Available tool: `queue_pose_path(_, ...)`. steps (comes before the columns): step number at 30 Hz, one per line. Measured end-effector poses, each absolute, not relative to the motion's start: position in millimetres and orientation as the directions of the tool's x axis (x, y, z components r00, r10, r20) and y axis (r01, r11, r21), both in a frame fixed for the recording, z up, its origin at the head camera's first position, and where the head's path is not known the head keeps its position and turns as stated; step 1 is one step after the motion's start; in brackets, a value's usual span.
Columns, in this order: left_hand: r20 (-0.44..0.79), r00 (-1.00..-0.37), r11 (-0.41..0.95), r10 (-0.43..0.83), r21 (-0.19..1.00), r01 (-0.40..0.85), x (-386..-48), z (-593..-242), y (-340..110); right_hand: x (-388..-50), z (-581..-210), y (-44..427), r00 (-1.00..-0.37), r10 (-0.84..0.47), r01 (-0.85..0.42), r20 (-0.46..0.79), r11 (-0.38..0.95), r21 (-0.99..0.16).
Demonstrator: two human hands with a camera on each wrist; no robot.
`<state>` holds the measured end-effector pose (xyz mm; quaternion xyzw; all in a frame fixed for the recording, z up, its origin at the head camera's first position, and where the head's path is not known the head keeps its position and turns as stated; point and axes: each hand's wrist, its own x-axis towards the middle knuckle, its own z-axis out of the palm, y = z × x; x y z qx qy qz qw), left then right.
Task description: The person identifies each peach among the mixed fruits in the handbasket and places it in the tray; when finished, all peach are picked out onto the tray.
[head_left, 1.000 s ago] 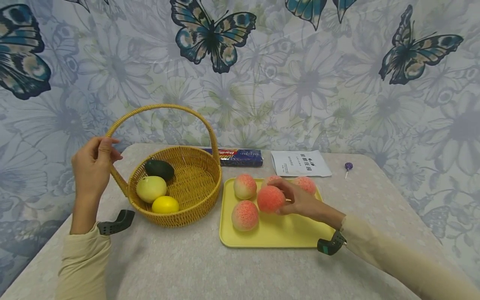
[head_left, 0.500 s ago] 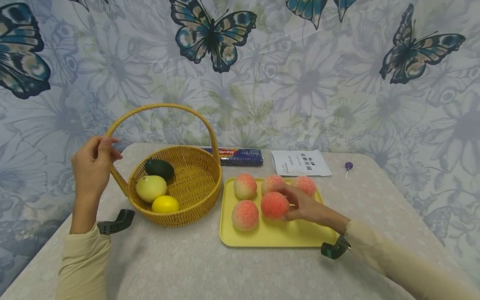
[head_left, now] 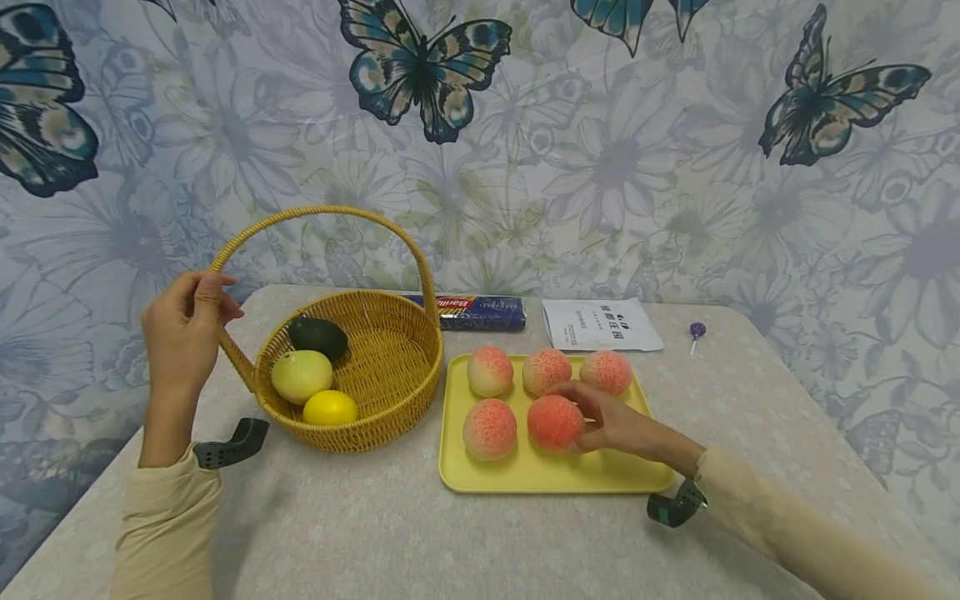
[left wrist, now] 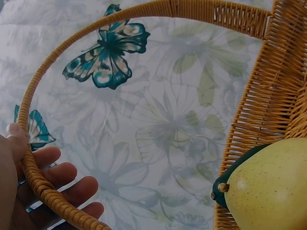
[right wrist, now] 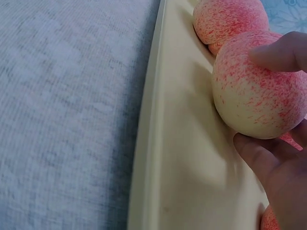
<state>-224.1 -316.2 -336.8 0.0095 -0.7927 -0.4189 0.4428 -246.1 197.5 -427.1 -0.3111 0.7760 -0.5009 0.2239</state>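
My left hand holds the handle of a yellow wicker basket at its left side, thumb on one side and fingers on the other. Inside the basket's left part lie a dark green avocado-shaped fruit, a pale yellow-green pear and a yellow lemon. Over a yellow tray, my right hand grips a pink peach between thumb and fingers. In the right wrist view this peach is low over the tray; contact below is unclear. Several other peaches sit on the tray.
Behind the basket lies a blue Barilla spaghetti box, partly hidden. A white printed packet is behind the tray, and a purple lollipop lies farther right. A butterfly-patterned cloth hangs at the table's back.
My right hand has moved slightly right and toward me, lowering the peach in the tray's front row; the back middle peach now shows. The left hand stays on the handle.
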Motion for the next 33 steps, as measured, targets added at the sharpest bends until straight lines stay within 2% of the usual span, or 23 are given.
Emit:
queue_pose_path(14,0.691,-0.614,0.65,-0.382,0.673,0.352,-224.3,-337.2,-315.0,-245.8,-435.7,203.7,-0.669,-0.743,-0.283,-0.012,0.27,-0.92)
queue_pose_path(21,0.693,-0.612,0.652,-0.382,0.671,0.353,-223.1,-337.0,-314.9,-245.8,-435.6,203.5,-0.652,-0.758,-0.361,0.021,0.286,-0.888)
queue_pose_path(33,0.694,-0.611,0.657,-0.382,0.668,0.349,-222.8,-335.9,-314.4,-243.9,-435.9,201.8,-0.652,-0.757,-0.422,0.038,0.32,-0.849)
